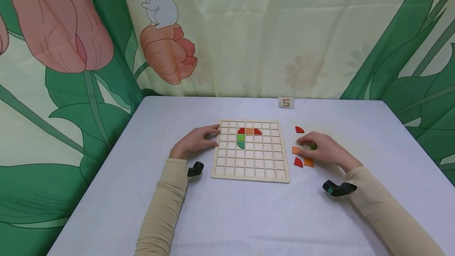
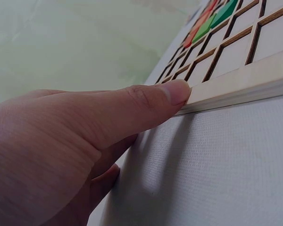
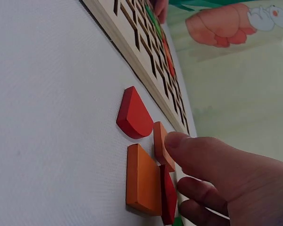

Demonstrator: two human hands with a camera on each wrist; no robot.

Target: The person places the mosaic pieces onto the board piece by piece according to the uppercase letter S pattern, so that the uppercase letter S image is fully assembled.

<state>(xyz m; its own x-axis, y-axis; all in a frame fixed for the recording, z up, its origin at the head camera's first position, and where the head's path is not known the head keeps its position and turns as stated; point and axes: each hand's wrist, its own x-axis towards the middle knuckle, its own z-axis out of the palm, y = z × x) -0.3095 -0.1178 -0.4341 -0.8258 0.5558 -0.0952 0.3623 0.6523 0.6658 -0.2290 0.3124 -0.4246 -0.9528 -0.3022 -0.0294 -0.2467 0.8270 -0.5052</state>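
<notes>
A wooden grid board lies on the table. On it are two red quarter-round pieces with an orange square between them, and a light green square above a dark green quarter-round piece. My left hand touches the board's left edge with its thumb, fingers extended. My right hand hovers over loose pieces right of the board. Its thumb overlaps an orange square; contact is unclear. Thumb and index finger stand apart. A green piece shows partly under this hand.
Near the right hand lie a red quarter-round piece, another red one and an orange square. A small patterned card lies at the table's back edge. Behind hangs a printed curtain.
</notes>
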